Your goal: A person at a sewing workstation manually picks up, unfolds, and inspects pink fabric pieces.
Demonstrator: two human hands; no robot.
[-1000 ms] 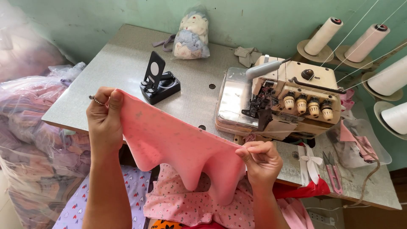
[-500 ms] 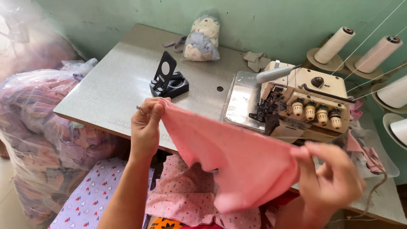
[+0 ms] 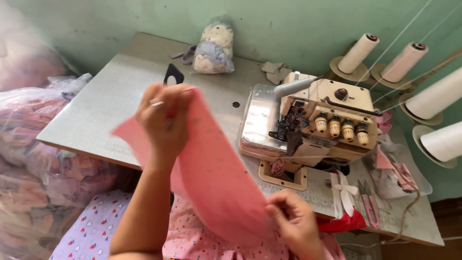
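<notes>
Two hands stretch a pink cloth above the near edge of the desk: the left hand is closed on its upper corner, and the right hand pinches its lower edge, so the piece slopes down taut between them. Left of them plastic bags of cloth sit heaped by the desk; to the right stand the sewing machine, small scissors and four thread cones within reach.
</notes>
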